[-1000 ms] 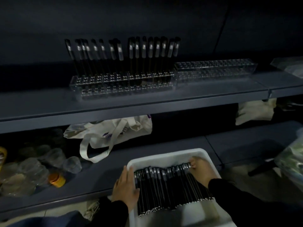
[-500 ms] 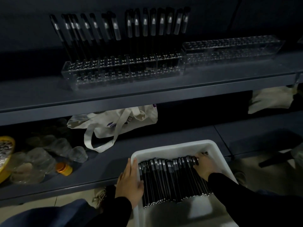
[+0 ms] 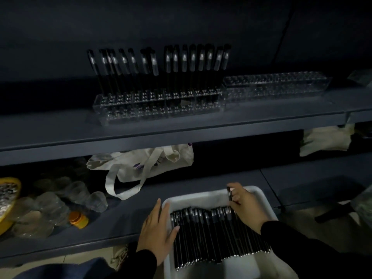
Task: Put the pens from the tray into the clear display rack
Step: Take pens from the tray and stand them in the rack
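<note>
Lifted clear of the row since a moment ago, the right hand (image 3: 244, 204) now pinches one pen (image 3: 229, 194) above the tray (image 3: 259, 193). Its grip is curled round that pen. The left hand (image 3: 158, 228) lies flat, fingers spread, on the tray's left rim.

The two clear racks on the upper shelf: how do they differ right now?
The left rack holds a row of upright black pens along its back; the right rack holds none. The left rack sits nearer the shelf front edge, the right rack further back. Both are clear plastic, long, and dotted with holes; their ends meet.
</note>
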A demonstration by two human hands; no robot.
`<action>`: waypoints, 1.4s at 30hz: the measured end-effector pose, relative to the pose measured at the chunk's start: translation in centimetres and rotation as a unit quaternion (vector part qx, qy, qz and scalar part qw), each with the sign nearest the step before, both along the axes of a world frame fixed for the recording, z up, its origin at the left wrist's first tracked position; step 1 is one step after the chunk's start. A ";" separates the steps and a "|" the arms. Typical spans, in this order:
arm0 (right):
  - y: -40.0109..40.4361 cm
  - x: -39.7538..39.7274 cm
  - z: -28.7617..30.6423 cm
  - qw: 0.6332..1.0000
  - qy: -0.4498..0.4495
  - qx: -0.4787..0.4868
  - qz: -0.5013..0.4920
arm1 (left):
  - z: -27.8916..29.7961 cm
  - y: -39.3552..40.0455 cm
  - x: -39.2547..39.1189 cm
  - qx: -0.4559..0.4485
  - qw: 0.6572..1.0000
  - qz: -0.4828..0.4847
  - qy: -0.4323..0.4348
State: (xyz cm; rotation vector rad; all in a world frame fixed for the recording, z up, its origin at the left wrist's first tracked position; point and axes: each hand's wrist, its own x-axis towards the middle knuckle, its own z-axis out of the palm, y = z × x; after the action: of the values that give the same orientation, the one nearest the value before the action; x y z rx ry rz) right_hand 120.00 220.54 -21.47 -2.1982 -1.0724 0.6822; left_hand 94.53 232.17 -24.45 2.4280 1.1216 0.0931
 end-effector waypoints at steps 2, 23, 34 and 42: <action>0.4 -0.5 4.0 0.997 -0.017 0.065 0.029 | 2.4 0.7 -0.5 0.018 0.998 -0.009 -0.064; 20.1 -9.3 30.5 0.895 -0.215 0.367 0.138 | 21.1 17.7 -1.3 0.122 0.956 0.087 -0.251; 20.9 -9.2 28.3 0.916 -0.197 0.319 0.142 | 20.8 17.9 -1.5 0.140 0.950 0.082 -0.265; 21.3 -8.9 27.3 0.933 -0.196 0.271 0.135 | 20.7 18.0 -1.5 0.128 0.953 0.078 -0.262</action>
State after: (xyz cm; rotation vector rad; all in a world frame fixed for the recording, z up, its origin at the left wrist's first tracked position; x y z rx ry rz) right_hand 111.12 241.80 5.81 -1.7470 -1.5672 0.0204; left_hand 93.08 250.19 -3.78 2.3072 1.0914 0.9279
